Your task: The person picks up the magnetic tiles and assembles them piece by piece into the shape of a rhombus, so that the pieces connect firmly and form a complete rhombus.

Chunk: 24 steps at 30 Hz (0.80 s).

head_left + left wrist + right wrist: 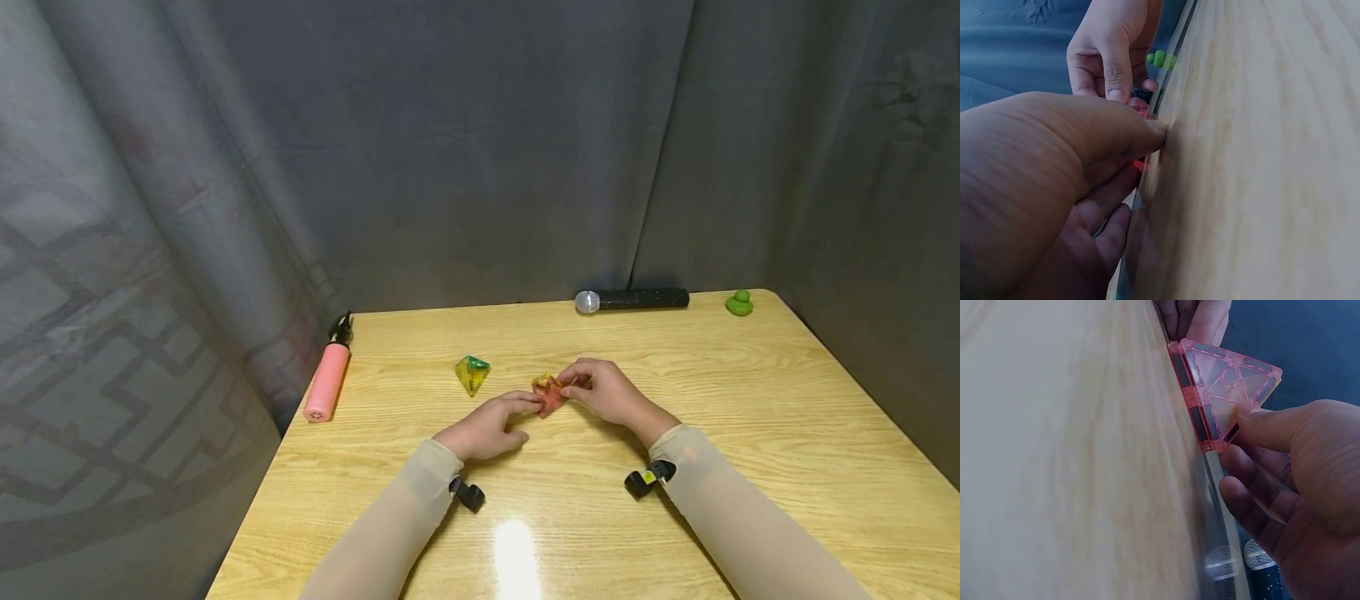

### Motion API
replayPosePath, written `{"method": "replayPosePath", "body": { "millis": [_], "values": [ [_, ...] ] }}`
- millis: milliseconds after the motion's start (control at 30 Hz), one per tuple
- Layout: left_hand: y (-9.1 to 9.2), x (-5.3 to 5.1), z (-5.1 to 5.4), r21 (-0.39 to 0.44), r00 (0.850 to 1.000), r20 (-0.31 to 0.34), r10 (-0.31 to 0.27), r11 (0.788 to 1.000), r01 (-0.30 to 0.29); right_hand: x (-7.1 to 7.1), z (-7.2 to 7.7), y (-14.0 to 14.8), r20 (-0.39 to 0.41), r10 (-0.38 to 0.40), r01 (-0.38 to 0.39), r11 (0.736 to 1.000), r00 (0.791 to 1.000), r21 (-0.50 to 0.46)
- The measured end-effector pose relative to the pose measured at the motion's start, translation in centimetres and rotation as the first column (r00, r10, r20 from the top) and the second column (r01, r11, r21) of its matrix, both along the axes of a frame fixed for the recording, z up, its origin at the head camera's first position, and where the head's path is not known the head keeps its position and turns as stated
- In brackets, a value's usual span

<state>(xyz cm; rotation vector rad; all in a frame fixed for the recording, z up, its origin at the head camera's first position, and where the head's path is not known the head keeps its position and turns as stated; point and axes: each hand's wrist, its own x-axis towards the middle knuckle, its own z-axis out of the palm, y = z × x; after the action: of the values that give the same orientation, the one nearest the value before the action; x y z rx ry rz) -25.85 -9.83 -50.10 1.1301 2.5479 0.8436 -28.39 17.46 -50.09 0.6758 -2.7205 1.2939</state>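
Note:
A see-through pink triangular magnetic tile (1235, 378) leans upright on the table, joined to a yellow part behind it. My right hand (613, 396) pinches its right corner between thumb and fingers. On its left side, my left hand (487, 427) reaches over with extended fingers that touch the tile, and its thumb stays apart near the tabletop. In the left wrist view my own hand hides most of the pink tile (1142, 111). A yellow and green magnetic tile pyramid (472, 375) stands a little farther back to the left.
A pink hand pump (328, 379) lies along the left edge of the wooden table (750, 400). At the back edge lie a black microphone (637, 300) with a silver head and a small green toy (739, 303). Grey curtains (465, 150) hang behind and beside the table.

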Motion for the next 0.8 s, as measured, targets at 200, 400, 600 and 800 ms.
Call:
{"method": "replayPosePath", "body": {
  "millis": [200,400,600,800],
  "values": [
    [0.03,-0.03,0.01,0.002,1.000,-0.002,0.001,1.000,-0.001,0.11,0.06,-0.03,0.019,0.001,-0.002,1.000,1.000,0.012],
    [-0.04,-0.09,-0.01,0.021,1.000,0.012,0.004,1.000,-0.005,0.38,0.19,-0.30,0.064,0.057,-0.061,0.996,0.996,0.067],
    [-0.32,-0.39,-0.11,0.081,0.997,0.064,0.036,0.996,-0.041,0.34,-0.02,-0.60,0.038,0.051,-0.055,0.994,0.998,0.097],
    [-0.48,-0.81,0.43,0.220,0.991,0.104,0.079,0.970,-0.100,0.40,0.05,-0.69,0.019,0.048,-0.050,0.996,0.999,0.073]
  ]
}}
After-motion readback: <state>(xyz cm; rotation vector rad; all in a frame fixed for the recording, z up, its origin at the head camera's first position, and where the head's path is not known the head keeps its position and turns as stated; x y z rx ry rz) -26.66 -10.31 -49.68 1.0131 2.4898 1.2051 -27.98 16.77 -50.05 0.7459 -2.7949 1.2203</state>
